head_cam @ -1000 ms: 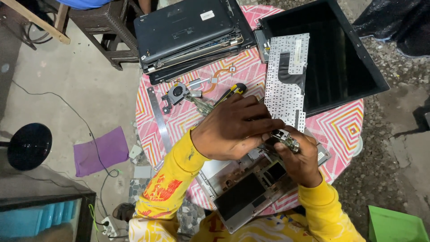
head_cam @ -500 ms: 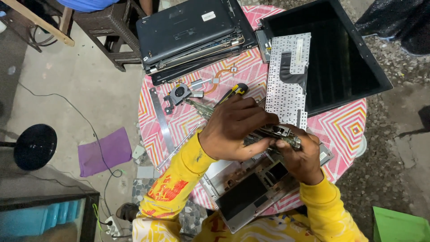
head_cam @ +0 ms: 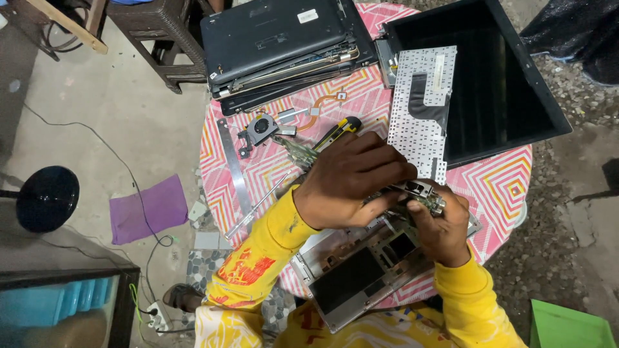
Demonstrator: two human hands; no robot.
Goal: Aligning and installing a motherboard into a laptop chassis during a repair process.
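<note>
I am gripping a small green circuit board (head_cam: 422,196) with both hands above the opened silver laptop base (head_cam: 361,274) on the round patterned table (head_cam: 503,187). My left hand (head_cam: 351,180) is closing over its near end, fingers curled tight; my right hand (head_cam: 442,225) is pinching its far end. A yellow-handled screwdriver (head_cam: 338,132) is lying just beyond, beside an upturned keyboard (head_cam: 422,109) and a cooling fan (head_cam: 261,127).

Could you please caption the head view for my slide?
Both hands, left and right, grip a small circuit board above an opened laptop chassis.
</note>
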